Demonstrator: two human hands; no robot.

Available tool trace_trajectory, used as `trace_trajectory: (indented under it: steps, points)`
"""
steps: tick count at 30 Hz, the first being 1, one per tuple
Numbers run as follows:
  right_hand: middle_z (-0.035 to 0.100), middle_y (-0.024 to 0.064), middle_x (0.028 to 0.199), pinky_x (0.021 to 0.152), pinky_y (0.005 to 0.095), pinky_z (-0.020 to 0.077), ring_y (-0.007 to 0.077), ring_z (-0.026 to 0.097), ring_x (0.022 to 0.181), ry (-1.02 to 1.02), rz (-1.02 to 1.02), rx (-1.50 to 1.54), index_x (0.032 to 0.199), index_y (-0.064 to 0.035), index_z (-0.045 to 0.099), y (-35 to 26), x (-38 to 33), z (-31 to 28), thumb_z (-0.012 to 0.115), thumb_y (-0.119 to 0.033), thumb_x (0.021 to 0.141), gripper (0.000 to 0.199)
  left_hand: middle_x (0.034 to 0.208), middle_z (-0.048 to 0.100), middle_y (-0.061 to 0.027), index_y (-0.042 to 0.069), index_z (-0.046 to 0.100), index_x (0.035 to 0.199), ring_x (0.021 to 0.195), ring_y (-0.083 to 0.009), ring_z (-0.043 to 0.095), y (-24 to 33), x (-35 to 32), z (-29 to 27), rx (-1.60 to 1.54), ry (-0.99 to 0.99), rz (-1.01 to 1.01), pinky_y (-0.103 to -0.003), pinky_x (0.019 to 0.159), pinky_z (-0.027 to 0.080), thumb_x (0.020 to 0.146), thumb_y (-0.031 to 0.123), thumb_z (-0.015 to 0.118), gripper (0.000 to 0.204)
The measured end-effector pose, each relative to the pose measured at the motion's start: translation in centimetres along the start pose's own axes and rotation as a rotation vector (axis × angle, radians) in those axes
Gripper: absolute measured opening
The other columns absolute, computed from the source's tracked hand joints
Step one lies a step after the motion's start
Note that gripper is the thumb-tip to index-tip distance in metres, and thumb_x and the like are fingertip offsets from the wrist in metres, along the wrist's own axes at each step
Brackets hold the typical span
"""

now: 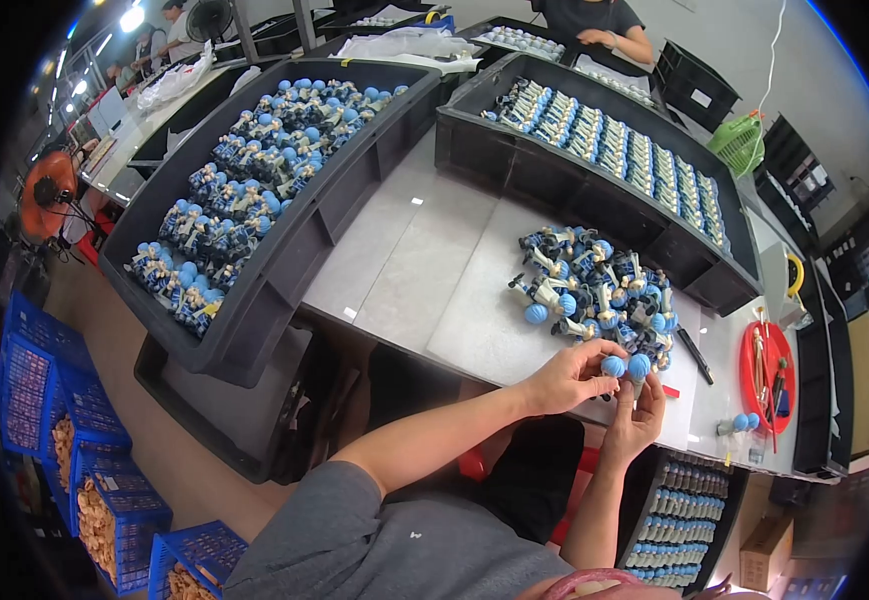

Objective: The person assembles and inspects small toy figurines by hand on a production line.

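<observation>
The pale, flat-topped table (389,240) carries a loose pile of blue-and-cream figurines (594,285) toward its right end. Above the near edge, the left hand (562,380) and right hand (637,420) each pinch one: a left blue ball-topped figurine (612,367) and a right blue ball-topped figurine (638,367). Each is presumably light, stiff plastic; round tops may slip and thin limbs may snap, so grip the torso. Fingers hide most of both bodies; contact between them is indeterminable.
</observation>
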State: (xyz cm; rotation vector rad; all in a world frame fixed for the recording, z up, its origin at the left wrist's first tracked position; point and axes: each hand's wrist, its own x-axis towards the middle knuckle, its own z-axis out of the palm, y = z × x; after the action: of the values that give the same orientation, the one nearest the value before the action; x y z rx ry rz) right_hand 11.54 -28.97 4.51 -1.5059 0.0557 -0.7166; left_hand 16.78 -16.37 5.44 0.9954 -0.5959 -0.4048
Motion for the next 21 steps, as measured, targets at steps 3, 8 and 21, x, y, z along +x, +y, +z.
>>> trace_trajectory:
  steps: [3,8,21]
  points:
    - [0.056,0.016,0.105,0.077,0.0301,0.0517,0.0215,0.059,0.093,0.008,0.018,0.017,0.113,0.0059,0.045,0.2,0.3,-0.2,0.054,0.002,0.086,0.029,0.103,0.054,-0.0034,0.003,0.044,0.119,0.093,-0.0094,0.053,0.2,0.2,-0.1,-0.041,-0.01,-0.019,-0.024,0.079,0.046,0.085,0.001,0.055,0.036]
    - [0.057,0.0146,0.103,0.076,0.0296,0.0516,0.0195,0.059,0.091,0.007,-0.012,0.021,0.114,0.0046,0.046,0.3,0.6,-0.1,0.055,0.0,0.086,0.03,0.104,0.055,-0.0045,0.003,0.044,0.119,0.094,-0.0103,0.053,0.1,0.5,-0.2,-0.041,-0.02,-0.011,-0.025,0.08,0.046,0.085,0.0,0.055,0.036]
    - [0.057,0.0165,0.105,0.08,0.0326,0.0511,0.021,0.059,0.093,0.012,0.034,0.072,0.114,0.0047,0.045,-0.1,-0.4,-0.2,0.055,0.004,0.083,0.033,0.105,0.056,-0.0049,0.002,0.043,0.123,0.096,-0.011,0.054,0.2,-0.6,-0.1,-0.049,0.013,-0.006,-0.024,0.081,0.046,0.086,0.003,0.055,0.039]
